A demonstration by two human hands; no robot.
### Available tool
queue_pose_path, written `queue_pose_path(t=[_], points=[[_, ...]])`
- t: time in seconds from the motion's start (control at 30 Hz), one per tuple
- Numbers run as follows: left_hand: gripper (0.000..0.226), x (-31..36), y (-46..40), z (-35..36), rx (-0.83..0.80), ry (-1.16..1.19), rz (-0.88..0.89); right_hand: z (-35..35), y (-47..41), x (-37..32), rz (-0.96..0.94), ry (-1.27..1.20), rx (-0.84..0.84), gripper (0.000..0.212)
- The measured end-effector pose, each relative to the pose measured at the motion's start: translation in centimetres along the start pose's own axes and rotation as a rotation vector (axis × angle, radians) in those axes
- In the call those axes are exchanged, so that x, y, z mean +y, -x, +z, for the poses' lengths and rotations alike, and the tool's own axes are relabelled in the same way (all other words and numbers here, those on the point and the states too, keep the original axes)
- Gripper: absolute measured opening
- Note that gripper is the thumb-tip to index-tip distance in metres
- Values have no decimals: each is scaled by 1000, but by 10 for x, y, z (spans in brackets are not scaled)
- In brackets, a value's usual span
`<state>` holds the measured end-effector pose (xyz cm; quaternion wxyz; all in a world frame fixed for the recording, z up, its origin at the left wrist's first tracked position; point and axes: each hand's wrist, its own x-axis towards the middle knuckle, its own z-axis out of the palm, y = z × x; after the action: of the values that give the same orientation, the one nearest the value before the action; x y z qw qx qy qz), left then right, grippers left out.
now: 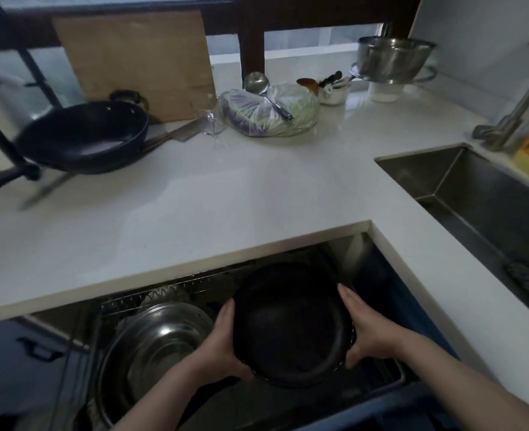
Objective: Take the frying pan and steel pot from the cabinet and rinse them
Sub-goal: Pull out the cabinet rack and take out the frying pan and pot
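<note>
**Both hands on the frying pan in the pull-out cabinet rack**

The dark frying pan [291, 325] sits in the wire rack [390, 373] of the open cabinet drawer below the white countertop [226, 194], on the rack's right side. The left hand [222, 343] grasps the pan's left rim, fingers laid along the edge and thumb curled under its near side. The right hand [365, 328] grasps the right rim the same way, fingers along the outside and thumb wrapped around the near edge. Whether the pan is lifted clear of the rack or resting on it cannot be told.

Just to the left in the same rack lies the steel pot [154, 343], open side up, untouched.

On the countertop above, a black wok [86, 138] stands at the far left, in front of a wooden cutting board [139, 63] leaning against the window. A bag of vegetables [272, 113] lies near the middle with a steel ladle [263, 91] on top. A steel colander [393, 57] stands at the back right. The sink [474, 194] is set into the counter on the right.
</note>
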<state>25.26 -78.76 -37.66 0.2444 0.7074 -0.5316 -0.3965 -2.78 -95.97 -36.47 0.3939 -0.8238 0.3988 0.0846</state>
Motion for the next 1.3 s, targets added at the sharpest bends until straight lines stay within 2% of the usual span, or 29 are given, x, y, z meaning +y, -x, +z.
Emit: queue_pose_path(t=[0.13, 0.3, 0.7, 0.77, 0.93, 1.2, 1.3], points=[[153, 15, 29, -12, -57, 36, -36, -5, 29, -21, 19, -7, -38, 153], [154, 30, 60, -25, -37, 14, -48, -11, 62, -49, 22, -14, -25, 149], [142, 58, 92, -50, 23, 24, 73, -28, 103, -84, -20, -29, 44, 149], [143, 66, 84, -63, 34, 27, 109, -43, 101, -94, -48, -40, 68, 145], [136, 88, 46, -107, 61, 21, 149, -90, 72, -114, -133, -54, 115, 119], [134, 98, -56, -152, 35, -33, 65, -157, -24, -109, -154, -49, 116, 127], [132, 100, -97, -158, 21, -31, 56, -177, -59, -94, -163, -56, 118, 124]])
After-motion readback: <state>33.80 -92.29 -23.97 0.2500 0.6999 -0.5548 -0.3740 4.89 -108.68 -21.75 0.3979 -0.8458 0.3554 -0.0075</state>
